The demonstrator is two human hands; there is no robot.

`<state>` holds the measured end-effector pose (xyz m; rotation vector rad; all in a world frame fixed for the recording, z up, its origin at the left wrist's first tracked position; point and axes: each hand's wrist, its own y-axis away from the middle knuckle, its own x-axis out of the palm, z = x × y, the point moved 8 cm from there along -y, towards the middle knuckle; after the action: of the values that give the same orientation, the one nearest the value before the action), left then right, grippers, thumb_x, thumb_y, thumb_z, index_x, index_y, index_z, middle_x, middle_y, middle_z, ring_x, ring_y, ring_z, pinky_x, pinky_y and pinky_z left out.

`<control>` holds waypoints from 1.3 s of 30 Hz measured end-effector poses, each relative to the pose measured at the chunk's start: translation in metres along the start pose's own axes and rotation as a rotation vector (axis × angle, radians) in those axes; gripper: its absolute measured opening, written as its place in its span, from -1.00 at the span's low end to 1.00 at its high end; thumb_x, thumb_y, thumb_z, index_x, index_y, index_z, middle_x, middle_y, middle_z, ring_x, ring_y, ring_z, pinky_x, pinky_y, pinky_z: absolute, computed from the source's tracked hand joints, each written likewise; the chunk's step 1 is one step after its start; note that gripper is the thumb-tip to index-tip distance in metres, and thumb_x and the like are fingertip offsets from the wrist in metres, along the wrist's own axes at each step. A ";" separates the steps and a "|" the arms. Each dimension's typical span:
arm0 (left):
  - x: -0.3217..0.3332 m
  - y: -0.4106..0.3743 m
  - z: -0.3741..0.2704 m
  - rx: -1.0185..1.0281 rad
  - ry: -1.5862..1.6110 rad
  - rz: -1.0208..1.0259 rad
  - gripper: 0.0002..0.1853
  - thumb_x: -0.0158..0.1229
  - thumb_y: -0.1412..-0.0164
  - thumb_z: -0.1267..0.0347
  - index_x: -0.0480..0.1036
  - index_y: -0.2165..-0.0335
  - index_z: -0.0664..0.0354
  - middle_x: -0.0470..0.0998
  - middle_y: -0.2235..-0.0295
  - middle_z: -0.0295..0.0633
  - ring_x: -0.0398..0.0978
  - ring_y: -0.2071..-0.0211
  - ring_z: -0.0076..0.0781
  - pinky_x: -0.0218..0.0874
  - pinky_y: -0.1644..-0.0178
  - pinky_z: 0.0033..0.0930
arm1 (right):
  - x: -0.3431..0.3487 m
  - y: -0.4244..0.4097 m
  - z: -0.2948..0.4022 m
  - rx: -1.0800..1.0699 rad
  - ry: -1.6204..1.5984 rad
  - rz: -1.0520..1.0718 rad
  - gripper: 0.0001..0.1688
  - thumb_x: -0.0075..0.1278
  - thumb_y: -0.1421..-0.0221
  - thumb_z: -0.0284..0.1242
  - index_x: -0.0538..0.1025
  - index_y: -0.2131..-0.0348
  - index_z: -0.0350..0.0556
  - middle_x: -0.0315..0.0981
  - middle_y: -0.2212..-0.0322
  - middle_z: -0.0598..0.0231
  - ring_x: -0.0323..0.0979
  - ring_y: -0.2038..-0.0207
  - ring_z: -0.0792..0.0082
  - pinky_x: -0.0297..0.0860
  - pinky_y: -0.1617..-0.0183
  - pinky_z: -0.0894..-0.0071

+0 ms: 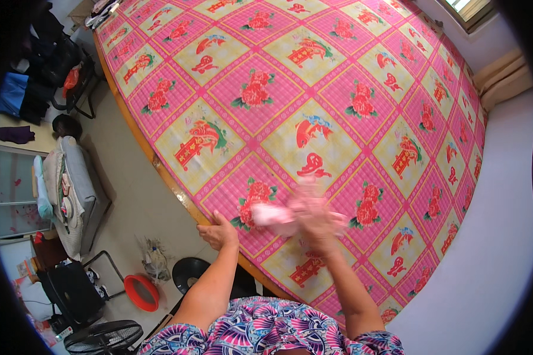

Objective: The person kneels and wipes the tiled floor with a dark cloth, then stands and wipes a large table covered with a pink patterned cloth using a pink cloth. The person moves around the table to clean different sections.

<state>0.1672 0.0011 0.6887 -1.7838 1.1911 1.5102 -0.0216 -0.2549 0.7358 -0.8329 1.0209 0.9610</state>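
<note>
A pink and yellow patterned mat [266, 120] with printed flowers and fish covers a large wooden-edged bed or platform. My left hand [220, 231] rests at its edge, thumb on top of the mat and fingers by the wooden rim [177, 195]. Over the mat, my right hand [315, 222] holds a pink and white cloth [273, 216] against or just above the printed surface. Both hand and cloth are motion-blurred, so the exact grip and contact are hard to see.
Left of the platform, a grey sofa [84, 191] carries cushions and a hat. A red basin [141, 293], a black fan [104, 335] and a dark bag [73, 290] stand on the floor. A white wall [484, 213] borders the right side, with a beige curtain [506, 80].
</note>
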 end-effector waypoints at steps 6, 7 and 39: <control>0.004 0.005 -0.012 -0.001 -0.025 0.080 -0.11 -0.02 -0.19 -0.17 0.07 -0.10 0.46 0.33 0.06 0.23 0.39 0.02 0.18 0.36 0.10 0.13 | -0.112 0.330 -0.208 1.358 0.035 -0.515 -0.59 -0.22 -0.31 -0.36 0.42 -0.05 -0.13 0.39 -0.04 0.02 0.32 -0.10 0.06 0.21 -0.21 0.15; 0.004 0.006 -0.016 0.013 -0.016 0.079 -0.11 -0.02 -0.19 -0.17 0.07 -0.10 0.46 0.33 0.07 0.23 0.39 0.03 0.19 0.37 0.11 0.14 | -0.112 0.367 -0.187 1.365 0.581 -0.231 -0.55 -0.23 -0.29 -0.36 0.39 -0.10 -0.14 0.35 -0.09 -0.03 0.33 -0.09 0.07 0.19 -0.24 0.13; 0.020 -0.129 0.164 0.644 -0.086 0.795 -0.44 0.16 -0.19 0.20 0.38 -0.01 0.43 0.25 -0.11 0.35 0.24 -0.14 0.27 0.09 -0.25 -0.06 | 0.030 0.038 0.161 0.228 -0.063 0.009 -0.32 0.19 0.14 -0.43 0.42 -0.06 0.05 0.12 -0.20 -0.12 0.00 -0.27 -0.35 -0.04 -0.27 -0.38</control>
<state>0.1951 0.1924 0.6090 -0.8345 2.1791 1.3027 -0.0008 -0.0887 0.7532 -0.6061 1.0577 0.8550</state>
